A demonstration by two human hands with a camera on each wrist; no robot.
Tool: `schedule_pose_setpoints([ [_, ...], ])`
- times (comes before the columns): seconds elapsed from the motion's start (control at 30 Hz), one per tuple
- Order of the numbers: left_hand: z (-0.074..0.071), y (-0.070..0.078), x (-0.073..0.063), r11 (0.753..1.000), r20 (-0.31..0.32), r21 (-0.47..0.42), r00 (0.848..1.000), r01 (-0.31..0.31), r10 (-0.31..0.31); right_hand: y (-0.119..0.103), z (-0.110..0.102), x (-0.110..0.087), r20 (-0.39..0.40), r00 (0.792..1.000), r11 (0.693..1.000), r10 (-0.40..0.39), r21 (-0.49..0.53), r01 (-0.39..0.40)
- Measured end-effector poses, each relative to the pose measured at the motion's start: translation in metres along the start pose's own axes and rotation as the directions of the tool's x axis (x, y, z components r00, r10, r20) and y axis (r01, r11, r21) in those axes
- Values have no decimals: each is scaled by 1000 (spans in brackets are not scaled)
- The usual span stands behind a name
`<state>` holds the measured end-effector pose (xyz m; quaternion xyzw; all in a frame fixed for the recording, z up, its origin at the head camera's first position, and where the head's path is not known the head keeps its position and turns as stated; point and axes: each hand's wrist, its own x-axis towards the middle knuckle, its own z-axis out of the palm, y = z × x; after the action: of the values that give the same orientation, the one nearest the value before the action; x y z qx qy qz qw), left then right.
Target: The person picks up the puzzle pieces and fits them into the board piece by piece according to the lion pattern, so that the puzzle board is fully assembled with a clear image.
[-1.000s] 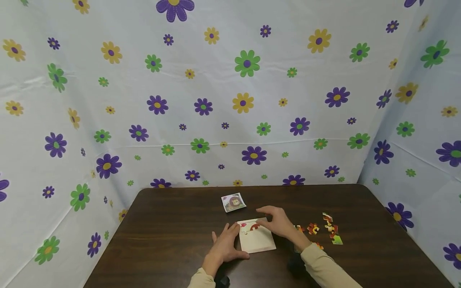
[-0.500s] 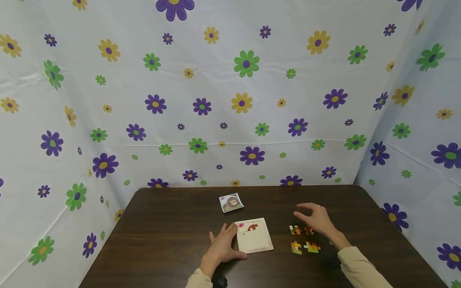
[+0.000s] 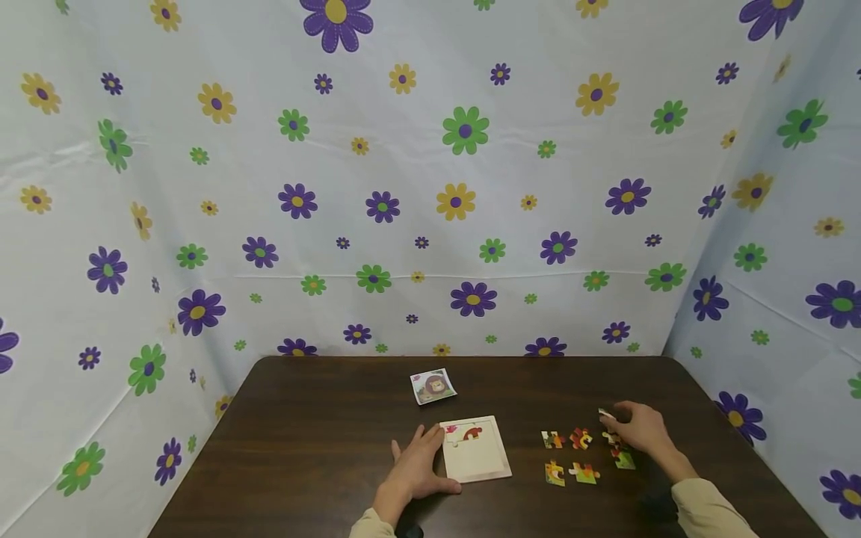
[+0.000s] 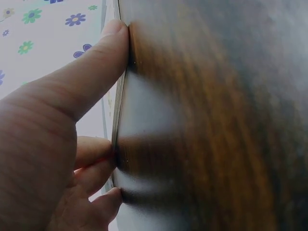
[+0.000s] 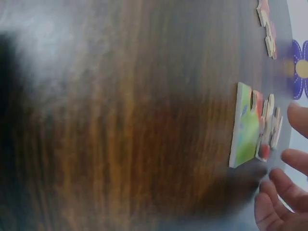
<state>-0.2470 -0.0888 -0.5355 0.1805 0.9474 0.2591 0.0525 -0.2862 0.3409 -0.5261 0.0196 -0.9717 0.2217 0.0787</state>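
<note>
My left hand (image 3: 415,467) lies along the left side of a pale square puzzle tray (image 3: 477,459), fingers at its upper left and thumb near its lower left corner. In the left wrist view its fingertips touch the table. Joined jigsaw pieces (image 3: 466,433), showing pink and red-brown, sit in the tray's upper left. At the right, my right hand (image 3: 642,429) reaches over a column of loose pieces, thumb and fingers apart about the topmost jigsaw piece (image 3: 605,413). In the right wrist view a gap shows between its thumb and fingers. A green corner piece (image 5: 244,127) lies nearest that camera.
Between tray and right hand lie several loose pieces: a white and orange one (image 3: 552,440), a red and yellow one (image 3: 581,438), a yellow one (image 3: 554,473) and a green and orange one (image 3: 584,473). A lion picture card (image 3: 433,386) lies behind the tray on the dark table (image 3: 323,448).
My right hand has left the tray and moved right, past the loose pieces, to the far column of pieces. The left hand stays beside the tray.
</note>
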Motion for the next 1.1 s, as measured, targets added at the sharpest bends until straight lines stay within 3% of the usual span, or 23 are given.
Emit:
schedule_pose_setpoints([
  [0.83,-2,3,0,1000,21,3,1000,4,-4,0,-2,12,63,985,985,162,56,-165],
  [1.1,-2,3,0,1000,15,11,1000,9,-9,-4,-1,13,1,980,974,201,109,-200],
])
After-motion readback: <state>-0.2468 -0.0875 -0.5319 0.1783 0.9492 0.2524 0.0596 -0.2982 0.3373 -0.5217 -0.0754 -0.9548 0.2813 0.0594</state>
